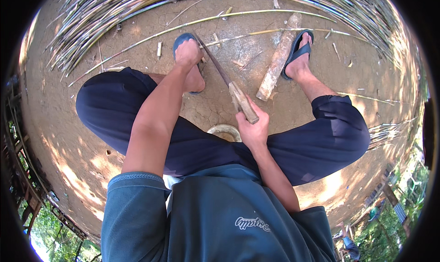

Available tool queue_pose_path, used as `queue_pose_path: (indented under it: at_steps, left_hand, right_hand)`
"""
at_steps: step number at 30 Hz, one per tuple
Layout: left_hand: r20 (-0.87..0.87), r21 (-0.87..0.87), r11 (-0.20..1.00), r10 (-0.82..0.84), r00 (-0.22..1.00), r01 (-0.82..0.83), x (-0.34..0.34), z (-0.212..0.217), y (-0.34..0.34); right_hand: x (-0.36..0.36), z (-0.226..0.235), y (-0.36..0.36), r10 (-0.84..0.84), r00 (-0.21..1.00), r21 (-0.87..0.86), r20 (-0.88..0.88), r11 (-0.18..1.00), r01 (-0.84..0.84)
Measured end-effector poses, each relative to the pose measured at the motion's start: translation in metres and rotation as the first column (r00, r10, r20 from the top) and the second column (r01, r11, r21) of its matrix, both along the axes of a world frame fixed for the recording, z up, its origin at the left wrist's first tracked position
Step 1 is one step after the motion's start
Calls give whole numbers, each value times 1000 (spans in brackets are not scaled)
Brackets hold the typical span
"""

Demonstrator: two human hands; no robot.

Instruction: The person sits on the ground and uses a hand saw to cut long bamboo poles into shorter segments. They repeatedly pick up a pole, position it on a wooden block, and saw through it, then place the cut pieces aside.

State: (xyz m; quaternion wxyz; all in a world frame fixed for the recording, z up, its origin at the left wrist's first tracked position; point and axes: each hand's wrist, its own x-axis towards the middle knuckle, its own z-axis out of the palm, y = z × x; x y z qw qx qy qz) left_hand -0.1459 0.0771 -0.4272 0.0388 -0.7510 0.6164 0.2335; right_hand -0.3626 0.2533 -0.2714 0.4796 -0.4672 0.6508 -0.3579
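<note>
My right hand point(255, 126) is wrapped round the wooden handle of a machete point(219, 69). Its long, narrow dark blade slants up and left, the tip ending beside my left hand point(188, 53). That hand is closed low over my left sandal point(183, 38), fingers mostly hidden under it. A thin cane stalk point(256, 33) runs right from the closed left hand, passing over a short log point(280, 55). The blade lies across the stalk's near end; whether they touch I cannot tell.
A big heap of long cane stalks point(137, 10) curves across the far side. One loose stalk point(160, 33) lies before it. Short cut pieces point(159, 49) are scattered on cracked earth. A round pale container point(224, 130) sits between my legs. My right sandal point(293, 55) rests by the log.
</note>
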Motion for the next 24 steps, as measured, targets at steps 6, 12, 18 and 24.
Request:
queue_pose_path:
  at_steps: [6, 12, 18, 24]
  left_hand:
    - [138, -394, 910, -78, 987, 127, -12, 21, 8]
    - [275, -450, 871, -73, 959, 195, -13, 9, 20]
    - [109, -59, 990, -118, 987, 125, -11, 34, -8]
    - [-113, 352, 854, -368, 923, 383, 13, 44, -46]
  right_hand:
    - [-1, -9, 0, -39, 998, -61, 39, 997, 41]
    - [-3, -4, 1, -21, 998, -45, 62, 999, 24]
    - [-11, -5, 5, -1, 1000, -156, 23, 988, 5]
    - [-13, 2, -7, -33, 994, -180, 106, 982, 52]
